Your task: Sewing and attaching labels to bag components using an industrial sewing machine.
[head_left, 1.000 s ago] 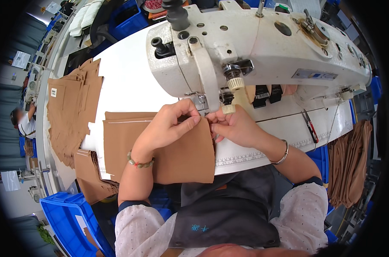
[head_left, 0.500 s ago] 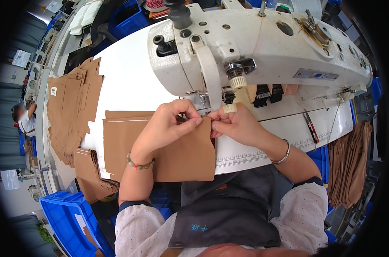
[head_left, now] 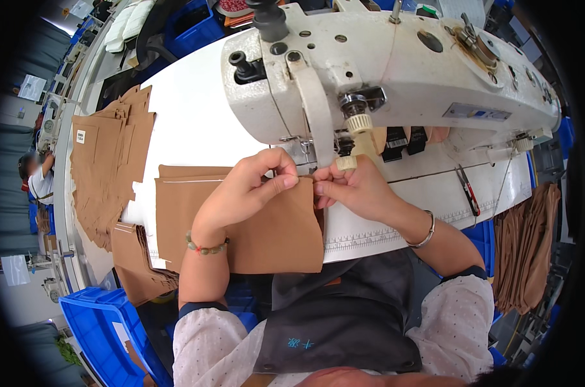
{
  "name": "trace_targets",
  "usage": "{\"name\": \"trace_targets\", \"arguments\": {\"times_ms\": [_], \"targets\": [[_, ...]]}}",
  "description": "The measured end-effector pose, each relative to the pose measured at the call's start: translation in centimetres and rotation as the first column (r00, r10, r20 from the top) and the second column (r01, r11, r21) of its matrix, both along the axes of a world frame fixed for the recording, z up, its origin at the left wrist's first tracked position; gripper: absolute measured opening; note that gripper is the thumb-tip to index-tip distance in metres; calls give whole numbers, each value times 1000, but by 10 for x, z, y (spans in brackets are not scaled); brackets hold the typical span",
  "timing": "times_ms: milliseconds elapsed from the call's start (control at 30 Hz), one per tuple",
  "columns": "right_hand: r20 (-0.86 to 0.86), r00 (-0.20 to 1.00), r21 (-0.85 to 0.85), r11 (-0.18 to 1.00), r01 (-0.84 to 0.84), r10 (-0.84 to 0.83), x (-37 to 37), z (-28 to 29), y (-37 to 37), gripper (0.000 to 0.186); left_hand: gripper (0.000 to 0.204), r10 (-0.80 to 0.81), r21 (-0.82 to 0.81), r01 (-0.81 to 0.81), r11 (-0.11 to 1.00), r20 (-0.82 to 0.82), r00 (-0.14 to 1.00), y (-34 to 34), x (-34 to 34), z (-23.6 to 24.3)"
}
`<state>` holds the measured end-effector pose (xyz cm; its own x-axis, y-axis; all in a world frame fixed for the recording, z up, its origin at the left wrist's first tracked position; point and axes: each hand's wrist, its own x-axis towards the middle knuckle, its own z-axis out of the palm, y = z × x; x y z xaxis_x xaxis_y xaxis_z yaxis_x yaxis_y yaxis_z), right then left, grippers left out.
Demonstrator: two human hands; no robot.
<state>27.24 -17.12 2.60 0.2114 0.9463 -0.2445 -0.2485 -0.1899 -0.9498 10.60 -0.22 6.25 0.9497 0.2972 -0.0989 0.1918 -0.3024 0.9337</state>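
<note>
My left hand pinches the top edge of a brown fabric panel near its right corner, just below the presser foot of a white sewing machine. My right hand grips the same corner from the right, its thumb and fingers curled on the fabric edge, partly behind the machine's white knob. The panel lies on the white machine bed, with another brown layer under it and a narrow pale strip along its upper edge.
Brown cut pieces and a folded stack lie at left; more brown pieces hang at right. Snips lie on the bed's right. Blue bins stand around. A co-worker sits at the far left.
My left hand has shifted slightly up and left along the fabric edge. The panel has risen a little at its top. My right hand stays at the corner.
</note>
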Motion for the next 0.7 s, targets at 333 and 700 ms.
{"name": "trace_targets", "arguments": {"times_ms": [333, 700], "targets": [[0, 998, 33, 998, 60, -60, -2, -5, -1, 15, 13, 94, 161, -112, 980, 116, 989, -5, 6, -15], [104, 980, 118, 981, 155, -167, -10, -15, -2, 18, 11, 99, 93, -95, 991, -42, 994, -8, 5, -4]]}}
